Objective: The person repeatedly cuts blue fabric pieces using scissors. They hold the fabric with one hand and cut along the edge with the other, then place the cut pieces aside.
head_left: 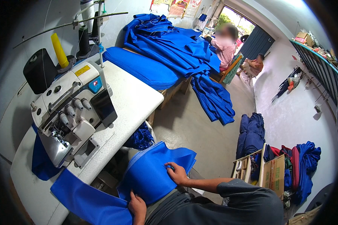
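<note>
Across my lap lies a folded stack of blue fabric [148, 180]. My right hand [177, 174] pinches its upper right part between thumb and fingers. At the near left edge my left hand [137, 206] is closed on the same fabric, its lower fingers hidden. From beside that hand a long blue strip [88, 197] runs left, up over the table edge toward the overlock sewing machine [69, 112]. The machine stands on a white table [139, 99] to my left, with a black phone-like screen [103, 107] leaning at its front.
Thread cones, one yellow [59, 50] and one black [39, 71], stand behind the machine. Large blue cloth heaps [169, 48] cover a farther table. A box of fabric [273, 174] and dark rolls [250, 135] line the right wall. Two people [224, 48] sit near the doorway.
</note>
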Available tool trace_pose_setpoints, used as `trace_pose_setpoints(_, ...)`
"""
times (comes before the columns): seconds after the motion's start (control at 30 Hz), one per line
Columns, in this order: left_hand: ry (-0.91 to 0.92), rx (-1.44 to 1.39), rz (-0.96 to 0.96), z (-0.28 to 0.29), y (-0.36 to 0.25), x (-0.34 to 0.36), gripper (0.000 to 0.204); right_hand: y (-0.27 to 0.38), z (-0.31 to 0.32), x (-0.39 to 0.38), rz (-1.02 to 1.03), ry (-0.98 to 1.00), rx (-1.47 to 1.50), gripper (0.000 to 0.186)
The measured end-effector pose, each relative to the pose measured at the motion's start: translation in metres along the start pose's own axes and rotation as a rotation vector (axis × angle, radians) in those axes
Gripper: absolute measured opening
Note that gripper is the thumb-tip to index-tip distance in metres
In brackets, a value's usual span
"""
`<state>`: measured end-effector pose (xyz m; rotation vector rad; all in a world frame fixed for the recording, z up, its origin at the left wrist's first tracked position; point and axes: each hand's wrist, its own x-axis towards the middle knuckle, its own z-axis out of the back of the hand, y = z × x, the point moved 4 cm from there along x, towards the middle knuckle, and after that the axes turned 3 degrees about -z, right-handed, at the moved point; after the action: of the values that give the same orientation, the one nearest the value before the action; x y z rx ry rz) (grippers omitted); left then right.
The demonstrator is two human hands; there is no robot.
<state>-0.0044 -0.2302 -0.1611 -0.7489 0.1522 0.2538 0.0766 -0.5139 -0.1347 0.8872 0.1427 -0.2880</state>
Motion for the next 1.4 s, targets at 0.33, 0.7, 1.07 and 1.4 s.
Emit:
trace_pose_setpoints(0.33,0.028,-0.017,0.016,0.001,-0.001,0.0,0.041,0.006,0.004,-0.002,-0.034,0.016,0.011,0.033)
trace_pose_setpoints(0.7,0.062,0.004,0.046,0.005,-0.004,0.001,0.041,0.004,0.002,-0.001,-0.046,0.022,0.0,0.033)
trace_pose_setpoints(1.07,0.047,-0.007,0.029,0.003,-0.001,0.001,0.041,0.008,0.002,-0.002,-0.022,0.013,0.022,0.032)
trace_pose_setpoints(1.4,0.02,-0.009,0.03,0.002,0.001,-0.001,0.041,0.001,0.003,0.002,0.007,-0.028,0.013,0.031)
